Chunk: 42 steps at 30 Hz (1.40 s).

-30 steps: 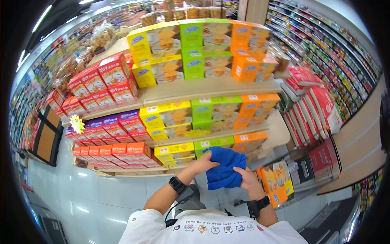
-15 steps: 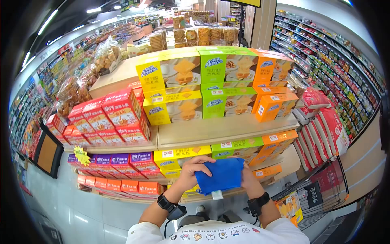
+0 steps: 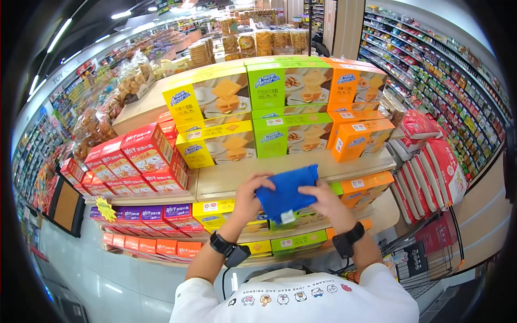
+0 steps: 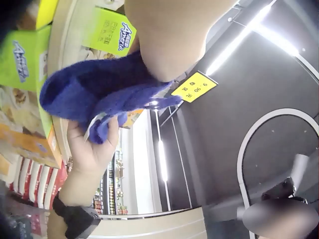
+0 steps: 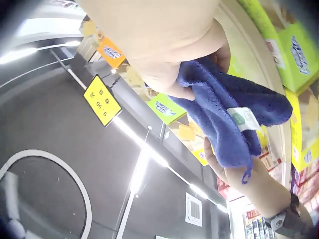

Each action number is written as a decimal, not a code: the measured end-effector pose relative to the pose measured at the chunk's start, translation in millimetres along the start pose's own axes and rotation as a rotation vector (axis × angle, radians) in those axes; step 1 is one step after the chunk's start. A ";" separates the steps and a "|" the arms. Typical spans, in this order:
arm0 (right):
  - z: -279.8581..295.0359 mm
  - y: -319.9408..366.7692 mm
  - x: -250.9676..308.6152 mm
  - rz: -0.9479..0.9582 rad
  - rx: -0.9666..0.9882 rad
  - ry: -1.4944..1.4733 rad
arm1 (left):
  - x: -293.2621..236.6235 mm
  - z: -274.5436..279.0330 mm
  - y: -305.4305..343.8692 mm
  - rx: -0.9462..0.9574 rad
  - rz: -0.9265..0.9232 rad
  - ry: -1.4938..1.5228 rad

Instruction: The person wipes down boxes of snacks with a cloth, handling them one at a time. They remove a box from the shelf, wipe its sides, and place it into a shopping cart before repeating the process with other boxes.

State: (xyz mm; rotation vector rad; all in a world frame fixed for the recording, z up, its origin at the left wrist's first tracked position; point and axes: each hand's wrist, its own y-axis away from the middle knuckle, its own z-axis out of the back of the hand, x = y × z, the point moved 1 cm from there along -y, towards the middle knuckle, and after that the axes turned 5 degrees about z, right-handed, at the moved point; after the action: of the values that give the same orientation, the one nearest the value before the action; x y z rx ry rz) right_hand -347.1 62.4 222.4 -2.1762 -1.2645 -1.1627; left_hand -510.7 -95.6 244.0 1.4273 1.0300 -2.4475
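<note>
A folded blue cloth (image 3: 285, 188) with a white label (image 3: 287, 217) is held between both hands in front of the shelf's upper ledge. My left hand (image 3: 249, 198) grips its left side, thumb below and fingers behind. On the other side, my right hand (image 3: 326, 199) pinches the cloth with the thumb lying over its face. Seen from the right wrist, the cloth (image 5: 214, 112) hangs in layers, with a small loop at its lower corner. The left wrist view shows the fold (image 4: 99, 82) bulging toward the boxes.
Yellow (image 3: 226, 142), green (image 3: 296, 134) and orange (image 3: 358, 140) cake boxes stand stacked on the upper ledge (image 3: 215, 180). Red boxes (image 3: 148, 148) fill its left end. At right are rice bags (image 3: 431, 167) and a shopping cart (image 3: 431, 258).
Both hands have risen with the cloth from low before the shelf to the upper ledge's height. The cloth has gone from bunched to flatter and now tilts. The head view has shifted.
</note>
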 end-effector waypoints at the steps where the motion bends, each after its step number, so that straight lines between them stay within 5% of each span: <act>1: 7.5 -6.7 9.7 0.068 -0.030 0.030 | 1.0 -2.3 -7.7 0.019 0.145 0.037; 2: 13.2 -14.4 19.5 0.138 -0.055 0.059 | 2.4 -3.0 -15.3 0.037 0.286 0.071; 7: 24.0 -28.2 68.1 0.657 -0.307 0.371 | 23.8 -3.1 -38.7 -0.063 0.179 0.027; 13: 21.2 -68.8 104.2 1.390 -0.564 1.157 | 55.4 13.8 -78.4 -0.204 -0.034 -0.517; 16: 6.6 -90.9 105.6 1.614 -0.413 1.315 | 58.4 19.7 -92.4 -0.260 -0.131 -0.725; 21: -0.1 -132.8 92.0 1.261 -0.063 1.670 | 49.2 19.5 -103.8 -0.240 -0.038 -0.835; 25: 6.7 -138.6 80.9 1.107 -0.065 1.684 | 54.2 20.4 -116.3 -0.237 -0.041 -0.890; 31: 15.5 -130.7 88.9 1.055 0.046 1.717 | 46.9 8.2 -144.6 -0.071 0.218 -1.113; 42: 21.5 -110.2 93.1 0.966 0.047 1.671 | 56.2 3.8 -163.0 -0.098 0.035 -1.090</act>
State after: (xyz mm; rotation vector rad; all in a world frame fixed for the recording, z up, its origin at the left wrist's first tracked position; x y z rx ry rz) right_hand -405.9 185.3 274.7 -0.7546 0.4263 -1.6148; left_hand -613.4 38.2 280.1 -0.0372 0.7775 -2.4835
